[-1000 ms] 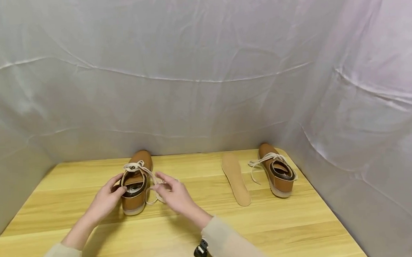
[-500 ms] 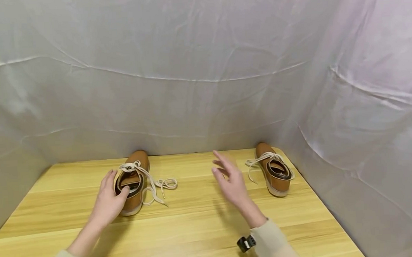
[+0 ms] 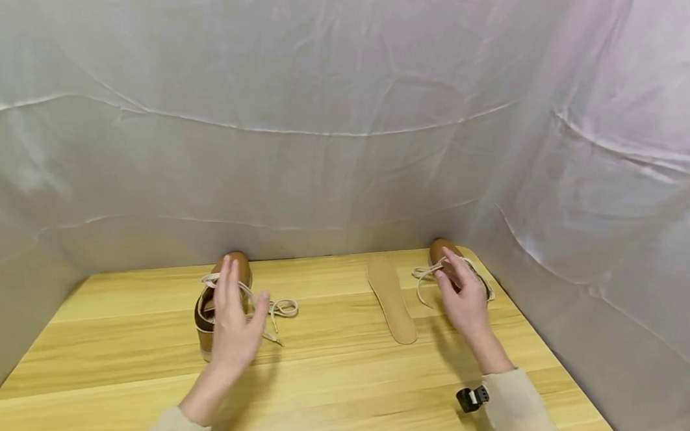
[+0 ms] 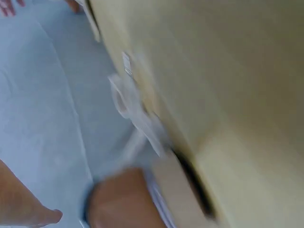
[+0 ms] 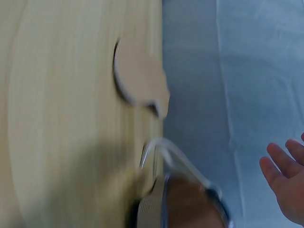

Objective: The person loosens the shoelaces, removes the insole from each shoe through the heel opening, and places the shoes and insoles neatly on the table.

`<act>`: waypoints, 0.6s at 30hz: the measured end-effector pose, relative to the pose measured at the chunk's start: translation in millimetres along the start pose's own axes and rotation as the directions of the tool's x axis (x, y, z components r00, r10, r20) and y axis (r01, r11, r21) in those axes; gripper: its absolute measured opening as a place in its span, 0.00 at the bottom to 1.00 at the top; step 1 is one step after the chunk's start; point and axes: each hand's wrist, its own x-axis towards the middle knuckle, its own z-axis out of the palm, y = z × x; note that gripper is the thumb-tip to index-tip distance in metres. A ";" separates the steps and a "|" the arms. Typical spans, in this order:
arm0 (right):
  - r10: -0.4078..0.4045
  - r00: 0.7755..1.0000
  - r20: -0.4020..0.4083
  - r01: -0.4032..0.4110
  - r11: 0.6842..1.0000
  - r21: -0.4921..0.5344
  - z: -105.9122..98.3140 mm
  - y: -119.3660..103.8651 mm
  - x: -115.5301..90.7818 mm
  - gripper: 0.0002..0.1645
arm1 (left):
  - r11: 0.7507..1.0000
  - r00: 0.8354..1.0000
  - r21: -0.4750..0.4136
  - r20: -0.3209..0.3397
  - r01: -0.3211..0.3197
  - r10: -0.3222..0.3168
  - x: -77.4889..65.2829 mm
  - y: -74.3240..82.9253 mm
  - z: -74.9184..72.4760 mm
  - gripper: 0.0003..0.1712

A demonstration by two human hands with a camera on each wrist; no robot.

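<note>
My left hand (image 3: 234,329) hovers over the left brown leather shoe (image 3: 243,266), its fingers straight and holding nothing. It hides much of that shoe's right side; the dark collar shows to the left of the hand. My right hand (image 3: 465,297) is above the right brown shoe (image 3: 438,249), fingers spread apart, and covers part of its opening. Both shoes lie toes toward the back, with pale laces (image 3: 285,308) loose beside the left one. Between them rests a flat tan insole (image 3: 391,297). In the right wrist view the insole (image 5: 137,71) and right shoe (image 5: 190,204) appear blurred.
A light wooden table (image 3: 330,385) carries everything. Grey fabric (image 3: 331,177) rises right behind its back edge, close to the shoe toes, and along the right side. A small black device (image 3: 472,399) sits at my right sleeve cuff.
My left hand has let go of the left shoe's collar and moved up and right over it. My right hand has moved from the laces, past the insole, to the right shoe.
</note>
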 end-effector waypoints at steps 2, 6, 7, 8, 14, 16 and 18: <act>0.039 0.999 -0.023 -0.041 0.997 -0.066 -8.4 11.3 1.3 0.28 | 1.000 1.000 -0.027 0.003 -0.008 0.008 3.8 9.5 13.9 0.46; 0.124 0.992 -0.003 -0.123 0.979 -0.165 -22.3 31.1 4.3 0.29 | 0.997 1.000 -0.075 0.012 -0.025 0.026 12.1 28.0 40.2 0.45; 0.144 0.989 0.011 -0.140 0.973 -0.184 -25.3 35.3 5.2 0.30 | 0.996 0.999 -0.090 0.024 -0.023 0.025 13.9 32.8 46.4 0.45; 0.161 0.986 0.029 -0.152 0.968 -0.200 -28.4 38.9 6.0 0.31 | 0.994 0.999 -0.106 0.032 -0.020 0.024 15.9 36.9 53.2 0.45; 0.281 0.951 0.127 -0.231 0.924 -0.306 -41.6 54.3 6.4 0.40 | 0.979 0.988 -0.203 0.154 0.018 0.013 25.0 55.5 94.3 0.44; 0.323 0.934 0.152 -0.260 0.908 -0.330 -43.6 56.9 5.8 0.45 | 0.976 0.978 -0.217 0.207 0.026 0.020 27.4 59.9 107.5 0.44; 0.354 0.920 0.168 -0.280 0.893 -0.353 -44.9 59.6 5.5 0.50 | 0.973 0.968 -0.227 0.251 0.031 0.028 29.3 64.5 120.8 0.44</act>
